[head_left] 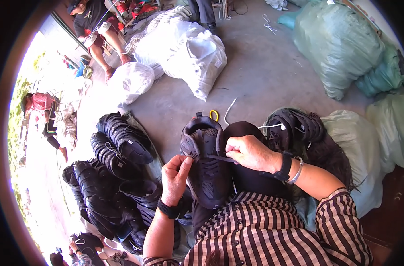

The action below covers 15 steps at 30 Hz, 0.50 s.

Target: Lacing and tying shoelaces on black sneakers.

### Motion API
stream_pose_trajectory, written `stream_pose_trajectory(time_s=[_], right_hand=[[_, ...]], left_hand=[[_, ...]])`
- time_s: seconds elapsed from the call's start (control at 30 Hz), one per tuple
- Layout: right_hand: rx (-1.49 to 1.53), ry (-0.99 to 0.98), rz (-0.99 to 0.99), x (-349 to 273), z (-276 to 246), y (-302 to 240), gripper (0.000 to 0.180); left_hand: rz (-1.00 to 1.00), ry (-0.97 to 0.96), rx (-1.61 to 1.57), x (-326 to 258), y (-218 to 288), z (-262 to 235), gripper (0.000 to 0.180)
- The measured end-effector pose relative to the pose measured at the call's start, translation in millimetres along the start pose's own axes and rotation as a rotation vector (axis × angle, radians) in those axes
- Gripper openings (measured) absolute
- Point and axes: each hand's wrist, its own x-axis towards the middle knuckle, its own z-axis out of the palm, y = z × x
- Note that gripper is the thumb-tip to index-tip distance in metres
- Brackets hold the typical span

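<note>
A dark sneaker [205,188] rests on my lap, its toe toward me and its mesh tongue [205,137] showing. Its lower eyelets are laced; a flat dark shoelace [220,158] runs out to the right from the upper part of the lacing. Thumb and fingers of my right hand [251,153] pinch that lace and hold it taut. At the left row of eyelets my left hand [174,177] is closed in a pinch against the shoe's edge. What lies between those fingertips is too small to make out.
Dark shoes [102,195] are heaped at my left, with more shoes [295,126] and a bundle of dark laces [328,150] at my right. A yellow loop [214,115] lies on the floor [255,66]. White sacks [188,57] and green sacks [337,48] stand beyond; another person [93,26] sits far left.
</note>
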Motion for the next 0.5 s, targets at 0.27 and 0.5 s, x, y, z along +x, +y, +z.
stream_pose_trajectory(time_s=[0.27,0.5], right_hand=[[-0.265,0.034,-0.116,10.6,6.0,-8.1,0.007],[-0.008,-0.181,0.087,11.4,1.2,-13.4,0.015]], left_hand=[[-0.065,-0.077,0.024,4.3,-5.1,-7.7,0.018],[-0.099,-0.075,-0.052,7.6,-9.8,-8.9,0.018]])
